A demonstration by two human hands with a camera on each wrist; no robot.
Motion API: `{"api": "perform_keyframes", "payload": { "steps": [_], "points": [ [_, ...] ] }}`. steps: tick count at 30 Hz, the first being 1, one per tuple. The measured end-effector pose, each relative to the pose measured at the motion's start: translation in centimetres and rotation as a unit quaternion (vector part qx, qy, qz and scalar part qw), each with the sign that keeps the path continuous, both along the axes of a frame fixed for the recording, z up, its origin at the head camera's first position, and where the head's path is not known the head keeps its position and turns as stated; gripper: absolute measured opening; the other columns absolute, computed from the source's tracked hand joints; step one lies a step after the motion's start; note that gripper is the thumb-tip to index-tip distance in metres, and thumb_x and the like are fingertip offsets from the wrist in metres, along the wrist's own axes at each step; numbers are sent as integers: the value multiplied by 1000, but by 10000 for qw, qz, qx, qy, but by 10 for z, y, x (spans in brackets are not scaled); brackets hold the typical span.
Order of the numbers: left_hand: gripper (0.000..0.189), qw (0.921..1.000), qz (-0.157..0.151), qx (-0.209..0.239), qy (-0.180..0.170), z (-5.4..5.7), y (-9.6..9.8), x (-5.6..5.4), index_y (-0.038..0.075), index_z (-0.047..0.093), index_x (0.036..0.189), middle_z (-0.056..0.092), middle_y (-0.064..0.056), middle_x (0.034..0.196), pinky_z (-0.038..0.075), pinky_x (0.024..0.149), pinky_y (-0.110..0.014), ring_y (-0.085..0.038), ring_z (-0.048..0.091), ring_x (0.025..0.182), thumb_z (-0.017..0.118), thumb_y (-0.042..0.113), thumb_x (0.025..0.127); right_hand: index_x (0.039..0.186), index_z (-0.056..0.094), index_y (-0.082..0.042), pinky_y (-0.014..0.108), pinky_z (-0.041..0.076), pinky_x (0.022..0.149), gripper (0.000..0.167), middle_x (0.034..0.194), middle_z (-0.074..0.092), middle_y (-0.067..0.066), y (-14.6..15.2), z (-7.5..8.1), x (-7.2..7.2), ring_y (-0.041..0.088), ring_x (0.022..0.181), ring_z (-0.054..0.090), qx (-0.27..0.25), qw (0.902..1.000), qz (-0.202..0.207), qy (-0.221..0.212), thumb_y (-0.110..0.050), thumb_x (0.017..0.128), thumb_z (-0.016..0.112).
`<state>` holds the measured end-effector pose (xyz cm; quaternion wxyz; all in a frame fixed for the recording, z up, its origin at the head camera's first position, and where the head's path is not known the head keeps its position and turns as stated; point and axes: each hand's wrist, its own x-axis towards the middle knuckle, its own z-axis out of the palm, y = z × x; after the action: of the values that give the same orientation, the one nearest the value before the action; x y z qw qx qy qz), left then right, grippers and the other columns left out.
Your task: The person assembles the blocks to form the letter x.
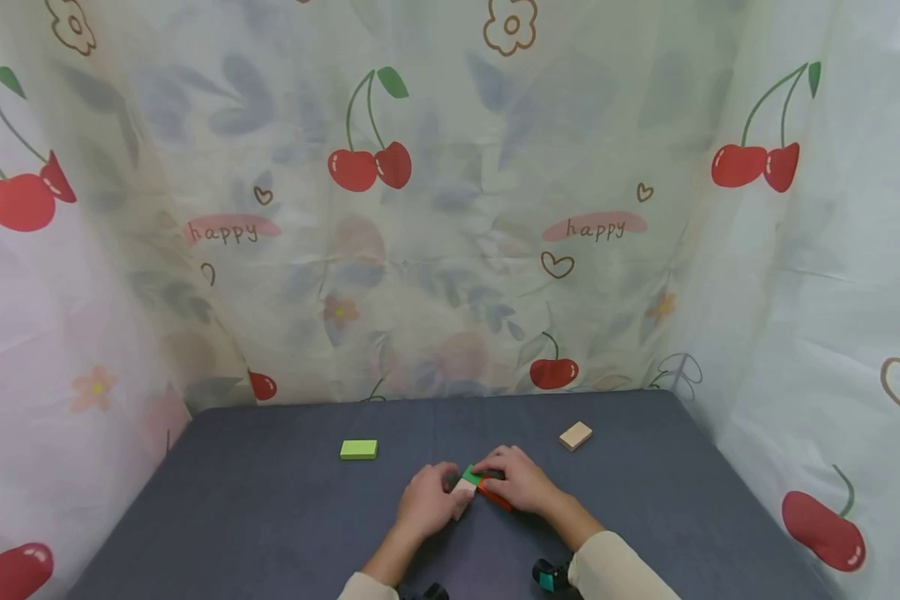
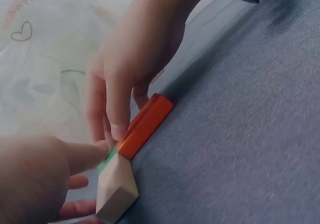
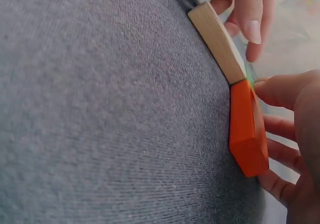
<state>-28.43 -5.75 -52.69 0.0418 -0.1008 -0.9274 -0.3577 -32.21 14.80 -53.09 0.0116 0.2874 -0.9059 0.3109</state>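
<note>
On the dark table three blocks touch end to end in an angled row: a pale wooden block (image 2: 118,189), a small green block (image 1: 472,475) and an orange block (image 3: 245,129). My left hand (image 1: 426,500) holds the wooden block, with its fingers at the far side. My right hand (image 1: 521,481) has its thumb by the orange block's inner end and its fingers curled behind the block. One right fingertip reaches the green block, which is mostly hidden in both wrist views.
A lime-green block (image 1: 358,450) lies farther back on the left of the table (image 1: 270,517). Another pale wooden block (image 1: 575,436) lies at the back right. A printed curtain (image 1: 435,317) surrounds the table's back and sides.
</note>
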Motion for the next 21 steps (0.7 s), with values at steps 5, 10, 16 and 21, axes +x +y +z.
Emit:
{"api": "perform_keyframes", "payload": {
  "steps": [5,10,16,21],
  "points": [
    [40,9992,-117,305,233,1,-7,-3,7,68,117,54,0,85,41,66,-38,-16,51,75,74,32,86,111,74,-15,46,44,86,19,113,62,1,-1,3,4,23,102,52,-25,9989,235,400,-18,94,66],
    [31,9964,-131,531,655,2,-17,-6,10,70,114,59,-5,93,43,67,-36,-16,54,78,74,25,87,114,72,-13,47,44,90,22,119,63,3,-1,3,11,23,107,54,105,9961,369,792,-20,94,66],
    [27,9947,82,478,904,1,-31,-10,15,71,114,61,-7,103,45,74,-39,-19,55,87,73,24,88,121,70,-18,54,39,95,28,128,60,3,-2,3,22,23,117,52,294,9946,522,849,-26,94,66],
    [27,9928,319,307,1109,-1,-42,-14,17,72,114,60,-4,108,46,81,-46,-23,55,98,74,23,88,125,67,-23,57,36,97,32,135,55,2,-3,2,28,21,127,47,534,9933,646,799,-32,94,65]
  ]
}}
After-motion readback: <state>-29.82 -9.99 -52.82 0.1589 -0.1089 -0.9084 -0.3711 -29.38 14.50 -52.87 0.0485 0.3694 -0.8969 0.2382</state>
